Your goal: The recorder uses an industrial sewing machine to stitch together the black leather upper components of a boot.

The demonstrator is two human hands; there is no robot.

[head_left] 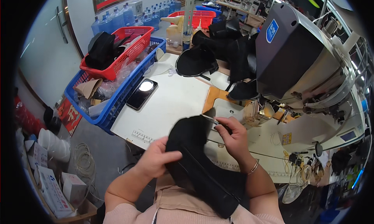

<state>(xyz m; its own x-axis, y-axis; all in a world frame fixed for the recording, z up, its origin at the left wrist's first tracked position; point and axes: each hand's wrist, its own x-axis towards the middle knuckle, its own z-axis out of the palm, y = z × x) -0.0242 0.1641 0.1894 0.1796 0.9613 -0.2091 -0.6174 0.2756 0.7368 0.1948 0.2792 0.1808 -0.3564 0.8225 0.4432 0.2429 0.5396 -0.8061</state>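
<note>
A black boot upper (194, 154) lies slantwise across my lap and the table's front edge, its long shaft toward me. My left hand (157, 157) grips its left side, thumb flat on top and fingers behind it. In my right hand (233, 136) is a slim pointed metal tool (209, 117), pinched between thumb and fingers. The tool's tip touches or lies just over the upper's far edge; its exact kind is hard to make out. Right of that hand stands a large dark sewing machine (290, 48), its needle area (278, 105) near the hand.
On the white table (167, 95) lies a black phone (142, 94). More black boot uppers (233, 52) are heaped at the back. To the left, a red basket (132, 48) rests on a blue crate (105, 115). Boxes (50, 189) and coiled tubing (83, 165) sit lower left.
</note>
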